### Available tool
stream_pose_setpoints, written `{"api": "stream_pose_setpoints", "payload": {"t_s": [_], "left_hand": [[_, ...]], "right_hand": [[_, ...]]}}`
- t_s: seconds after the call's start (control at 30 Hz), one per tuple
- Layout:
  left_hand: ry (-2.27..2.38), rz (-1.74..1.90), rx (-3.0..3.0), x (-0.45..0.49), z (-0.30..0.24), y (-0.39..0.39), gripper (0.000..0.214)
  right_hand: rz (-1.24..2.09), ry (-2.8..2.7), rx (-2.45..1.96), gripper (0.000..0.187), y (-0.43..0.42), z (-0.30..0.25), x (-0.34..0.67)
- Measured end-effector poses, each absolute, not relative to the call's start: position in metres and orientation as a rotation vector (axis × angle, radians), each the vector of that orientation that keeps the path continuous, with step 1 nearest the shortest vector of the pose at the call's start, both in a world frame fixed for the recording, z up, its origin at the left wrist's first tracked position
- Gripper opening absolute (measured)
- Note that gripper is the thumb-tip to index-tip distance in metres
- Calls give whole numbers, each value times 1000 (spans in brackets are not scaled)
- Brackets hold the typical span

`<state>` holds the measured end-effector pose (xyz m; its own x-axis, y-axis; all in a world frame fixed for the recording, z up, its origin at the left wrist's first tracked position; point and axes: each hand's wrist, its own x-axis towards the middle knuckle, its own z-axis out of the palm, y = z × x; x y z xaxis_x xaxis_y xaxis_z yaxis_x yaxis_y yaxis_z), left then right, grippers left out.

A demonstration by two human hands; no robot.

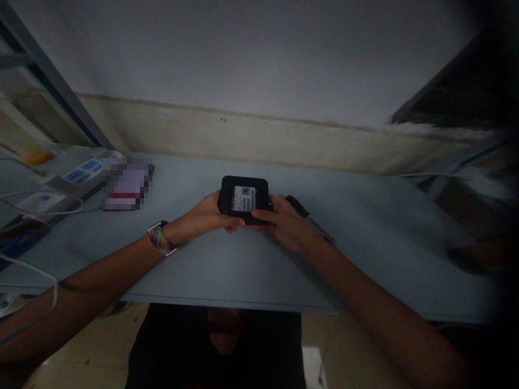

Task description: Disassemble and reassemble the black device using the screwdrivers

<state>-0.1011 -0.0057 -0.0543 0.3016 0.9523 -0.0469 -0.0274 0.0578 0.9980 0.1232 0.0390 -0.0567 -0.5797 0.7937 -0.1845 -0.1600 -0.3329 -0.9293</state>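
Observation:
Both my hands hold a small black box-shaped device (229, 189) with rounded corners, raised over the desk's middle. A white label with printed codes faces me. My left hand (208, 212) grips the left side, its thumb along the near edge. On the right side, my right hand (290, 224) is closed around it, with the thumb lying on the face near the label. The fingers beneath are mostly hidden. Just beyond my right hand lies a screwdriver (298, 206) with a black and yellow handle, partly covered by that hand and forearm.
A pixelated phone-like object (127, 186) lies at the left on the grey desk (194, 275). Beside it are a power strip (85, 172) and white cables (52, 278), one crossing near my left forearm. A wall (259, 140) stands behind; dark blurred objects (470, 237) are at right.

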Motion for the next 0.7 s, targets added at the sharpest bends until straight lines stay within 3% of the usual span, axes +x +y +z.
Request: {"api": "stream_pose_setpoints", "payload": {"t_s": [0.17, 0.3, 0.7], "left_hand": [[1134, 1025, 1348, -98, -57, -6, 52], [1068, 1064, 1230, -99, -59, -5, 63], [1084, 1333, 1253, -103, -60, 0, 43]], "right_hand": [[1917, -1244, -855, 55, 40, -56, 121], [1914, -1243, -846, 55, 41, -53, 120], [1947, -1306, -846, 59, 42, -55, 124]]}}
